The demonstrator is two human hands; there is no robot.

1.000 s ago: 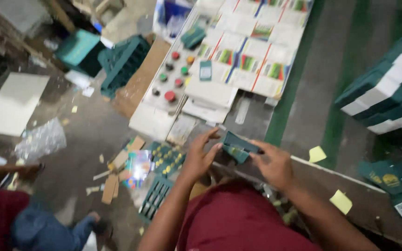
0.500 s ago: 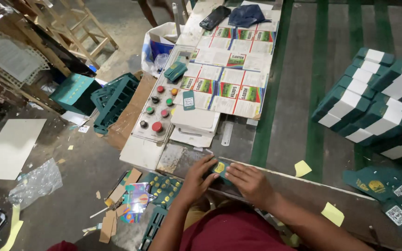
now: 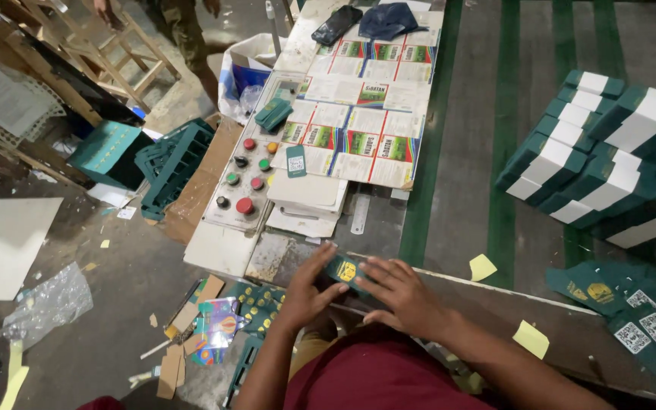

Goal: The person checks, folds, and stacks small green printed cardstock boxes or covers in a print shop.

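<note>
- Big grey work table [image 3: 472, 182] with green stripes, stretching up and away from both hands.
- Heap of stacked dark green and white cartons [image 3: 609, 163], well off to the right of the right hand, further up the table.
- Spread of printed flat sheets [image 3: 358, 114] with red and green panels, straight ahead past the hands, covering the near-left part of the table.
- Pale control panel [image 3: 237, 193] dotted with red, green and black round buttons, up and left of the left hand.
- Green plastic crate [image 3: 172, 163] down on the floor, far left of the hands, beyond the panel.
- Flattened green box blanks [image 3: 624, 304] with square printed codes, lying right of the right hand near the table edge.
- Left hand [image 3: 309, 292] curled around the left end of the small green carton, fingers bent over it, thumb side hidden.
- Right hand [image 3: 404, 296] mostly spread, fingers laid over the right side of the same carton, pressing or gripping, hard to tell which.
- Small green carton [image 3: 345, 271] with a yellow emblem, pinched between the two hands right at the near edge of the table.
- Yellow paper scraps [image 3: 482, 267], just right of the right hand.
</note>
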